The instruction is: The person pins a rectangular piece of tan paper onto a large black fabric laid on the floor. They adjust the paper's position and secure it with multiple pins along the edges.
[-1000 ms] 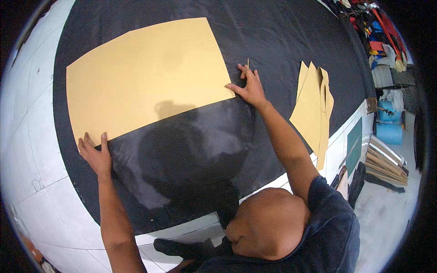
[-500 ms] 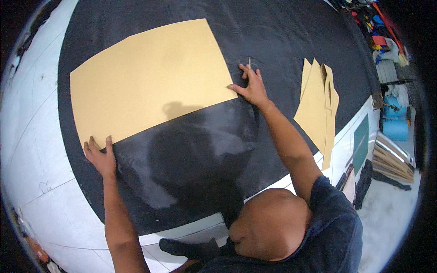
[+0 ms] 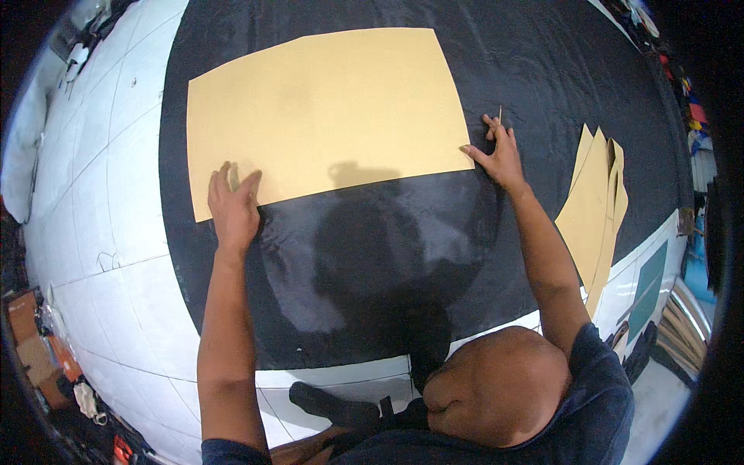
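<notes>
A large tan paper pattern sheet [image 3: 325,108] lies flat on black fabric [image 3: 372,302]. My left hand [image 3: 234,205] rests on its near edge, close to the left corner, fingers spread over the paper. At the sheet's near right corner, the thumb of my right hand [image 3: 500,159] touches the paper edge. The other fingers of that hand are curled over the black fabric around a thin, pale, pencil-like stick [image 3: 500,116], which points away from me. Its exact kind is too small to tell.
Several narrower tan pattern pieces [image 3: 593,209] lie overlapped on the fabric at right. White tiled floor [image 3: 116,232] borders the fabric. A green rectangle [image 3: 647,280], wooden sticks [image 3: 682,341] and cardboard [image 3: 35,356] sit at the sides; my bare knee [image 3: 500,387] is in front.
My left hand has shifted inward from the sheet's near left corner, further onto the paper. My right hand stays at the right corner with the stick. The whole view has swung leftward.
</notes>
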Demonstrator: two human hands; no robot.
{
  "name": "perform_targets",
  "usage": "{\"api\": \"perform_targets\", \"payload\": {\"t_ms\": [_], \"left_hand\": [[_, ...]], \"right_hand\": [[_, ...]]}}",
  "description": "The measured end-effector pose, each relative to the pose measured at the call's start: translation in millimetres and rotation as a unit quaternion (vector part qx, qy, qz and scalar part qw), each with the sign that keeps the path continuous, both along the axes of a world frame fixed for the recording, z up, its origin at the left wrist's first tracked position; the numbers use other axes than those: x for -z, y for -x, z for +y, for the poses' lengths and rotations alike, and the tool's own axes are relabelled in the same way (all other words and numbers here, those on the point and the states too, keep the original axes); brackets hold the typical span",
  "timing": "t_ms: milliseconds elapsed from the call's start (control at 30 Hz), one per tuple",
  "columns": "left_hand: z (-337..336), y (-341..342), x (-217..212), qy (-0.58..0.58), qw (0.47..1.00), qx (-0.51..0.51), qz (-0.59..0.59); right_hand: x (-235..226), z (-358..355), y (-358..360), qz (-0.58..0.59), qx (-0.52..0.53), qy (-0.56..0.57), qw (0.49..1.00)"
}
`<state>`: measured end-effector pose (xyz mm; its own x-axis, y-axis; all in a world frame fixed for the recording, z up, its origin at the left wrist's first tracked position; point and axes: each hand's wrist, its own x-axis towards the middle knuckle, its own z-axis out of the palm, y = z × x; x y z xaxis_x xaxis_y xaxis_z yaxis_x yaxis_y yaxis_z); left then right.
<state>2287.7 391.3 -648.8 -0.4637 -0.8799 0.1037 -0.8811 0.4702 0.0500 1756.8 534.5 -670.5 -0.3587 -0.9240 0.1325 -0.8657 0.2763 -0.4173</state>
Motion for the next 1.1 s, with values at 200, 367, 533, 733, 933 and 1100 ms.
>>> {"api": "perform_targets", "payload": {"t_ms": [200,367,533,733,933,1100], "left_hand": [[-4.5,40.1,-8.4,-0.192,0.972,-0.106,0.087],[12.2,89.9,-38.0,-0.206,0.966,-0.151,-0.02],[14.1,105.7,-39.0,-0.218,0.956,-0.178,-0.08],[7.9,111.4,-40.2,-0.245,0.947,-0.181,-0.102],[5.1,110.4,-36.4,-0.259,0.942,-0.2,-0.074],[9.0,113.9,-36.5,-0.272,0.939,-0.202,-0.065]], "right_hand": [[-10.6,-2.8,-4.6,-0.049,0.007,-0.025,0.998],[-13.1,1.4,-4.3,-0.032,0.007,-0.03,0.999],[-4.2,-0.5,-1.5,-0.032,0.004,-0.008,0.999],[-5.3,0.4,-0.9,-0.044,0.013,-0.011,0.999],[-9.0,-1.3,-1.2,-0.052,0.005,-0.032,0.998],[-2.4,4.2,3.6,-0.052,0.003,-0.015,0.999]]}}
